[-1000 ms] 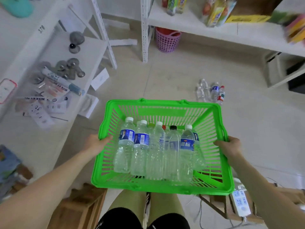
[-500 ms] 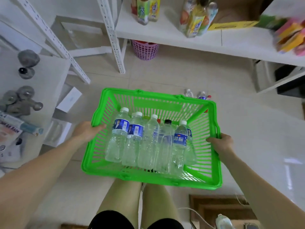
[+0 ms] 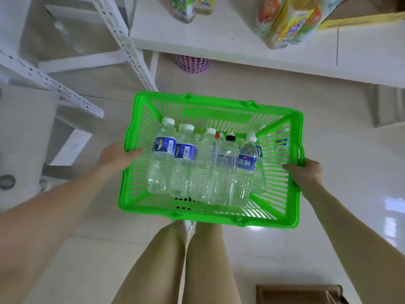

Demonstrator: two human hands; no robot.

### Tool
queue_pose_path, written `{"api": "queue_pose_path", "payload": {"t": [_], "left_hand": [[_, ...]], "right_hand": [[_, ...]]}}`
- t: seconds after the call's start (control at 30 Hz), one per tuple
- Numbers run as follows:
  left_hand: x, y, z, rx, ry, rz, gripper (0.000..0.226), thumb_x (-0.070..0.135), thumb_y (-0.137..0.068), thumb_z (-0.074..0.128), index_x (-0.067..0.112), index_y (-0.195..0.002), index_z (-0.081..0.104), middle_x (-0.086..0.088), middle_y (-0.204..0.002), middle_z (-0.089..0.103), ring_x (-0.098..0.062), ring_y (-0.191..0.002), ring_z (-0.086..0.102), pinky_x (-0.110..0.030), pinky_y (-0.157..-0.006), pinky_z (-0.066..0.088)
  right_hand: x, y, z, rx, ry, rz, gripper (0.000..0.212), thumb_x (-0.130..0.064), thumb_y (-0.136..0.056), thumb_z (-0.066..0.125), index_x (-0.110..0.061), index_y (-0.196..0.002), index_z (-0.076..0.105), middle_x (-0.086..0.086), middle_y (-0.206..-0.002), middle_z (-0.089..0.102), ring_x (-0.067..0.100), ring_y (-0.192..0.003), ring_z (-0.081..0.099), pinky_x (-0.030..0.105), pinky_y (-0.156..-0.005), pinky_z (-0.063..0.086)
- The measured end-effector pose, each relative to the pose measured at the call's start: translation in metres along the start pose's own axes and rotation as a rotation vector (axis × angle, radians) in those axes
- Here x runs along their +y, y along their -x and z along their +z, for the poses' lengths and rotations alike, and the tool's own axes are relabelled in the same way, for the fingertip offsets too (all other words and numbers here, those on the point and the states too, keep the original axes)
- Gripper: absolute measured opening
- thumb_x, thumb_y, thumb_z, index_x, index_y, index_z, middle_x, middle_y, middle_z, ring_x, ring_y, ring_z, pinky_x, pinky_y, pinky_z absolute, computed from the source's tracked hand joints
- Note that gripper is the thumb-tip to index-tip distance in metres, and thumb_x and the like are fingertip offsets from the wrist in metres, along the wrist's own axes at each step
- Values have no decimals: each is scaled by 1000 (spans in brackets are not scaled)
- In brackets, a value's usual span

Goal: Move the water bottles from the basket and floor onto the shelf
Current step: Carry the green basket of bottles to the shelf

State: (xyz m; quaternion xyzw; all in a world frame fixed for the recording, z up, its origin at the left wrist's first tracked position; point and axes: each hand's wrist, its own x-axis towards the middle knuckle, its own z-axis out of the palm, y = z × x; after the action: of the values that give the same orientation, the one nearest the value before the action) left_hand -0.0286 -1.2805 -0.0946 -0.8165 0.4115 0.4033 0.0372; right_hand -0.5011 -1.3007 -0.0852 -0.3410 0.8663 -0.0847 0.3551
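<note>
Head view: the left hand [image 3: 119,157] and right hand [image 3: 303,173] each grasp a side rim of the slatted green plastic basket [image 3: 210,213], carrying it level so the clear plastic water bottles [image 3: 203,165] lie inside, below the white shelf [image 3: 230,43].

A bright green slatted plastic basket [image 3: 210,213] is held off the floor, tilted, its far rim near the front edge of the white shelf [image 3: 219,38]. Inside it a row of clear plastic water bottles [image 3: 201,167] leans with caps towards the far side: most have white caps, one a black cap [image 3: 230,138], and three carry blue labels. A red cap [image 3: 217,135] shows behind the row.
</note>
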Motion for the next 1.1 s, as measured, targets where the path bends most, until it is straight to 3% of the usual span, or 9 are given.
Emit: {"api": "queue_pose_path", "payload": {"t": [0.27,0.57,0.67,0.77,0.93,1.1], "left_hand": [[25,-149,49,27,-28,-13,47,60,-84,61,16,-97,70,-8,-87,62,-23,-75,54,-30,-69,39],[20,-262,116,61,2,-48,48,52,-84,66,8,-103,72,-9,-87,59,-23,-77,53,-30,-70,37],[20,-289,129,61,-14,-50,49,52,-83,66,7,-104,72,-9,-87,59,-23,-78,53,-30,-71,38],[16,-307,138,60,-39,-34,48,52,-83,67,8,-102,73,-9,-85,59,-22,-77,53,-30,-70,38],[14,-319,140,52,-44,-48,48,55,-81,68,11,-100,74,-11,-87,65,-24,-76,56,-31,-68,39],[9,-314,144,49,-81,-41,50,57,-83,64,11,-102,74,-15,-92,68,-30,-84,64,-32,-69,42]], "right_hand": [[-20,-139,87,-8,91,-32,30,-28,-72,80,-5,-87,70,15,-74,61,26,-70,58,34,-62,45],[-22,-245,181,-26,165,-67,27,-32,-75,79,-11,-77,63,14,-75,61,25,-73,57,34,-66,45],[-17,-265,203,-16,168,-44,30,-37,-73,80,-16,-68,60,13,-74,62,26,-74,59,35,-66,49],[-7,-273,218,-57,186,-54,30,-35,-77,78,-7,-78,65,13,-70,60,24,-71,57,30,-65,43],[-5,-278,224,-23,139,-53,33,-33,-76,79,-3,-84,67,14,-74,62,25,-70,60,36,-69,54],[-1,-273,226,-10,167,-63,38,-36,-78,77,-15,-60,50,10,-63,55,27,-69,58,37,-65,49]]}}
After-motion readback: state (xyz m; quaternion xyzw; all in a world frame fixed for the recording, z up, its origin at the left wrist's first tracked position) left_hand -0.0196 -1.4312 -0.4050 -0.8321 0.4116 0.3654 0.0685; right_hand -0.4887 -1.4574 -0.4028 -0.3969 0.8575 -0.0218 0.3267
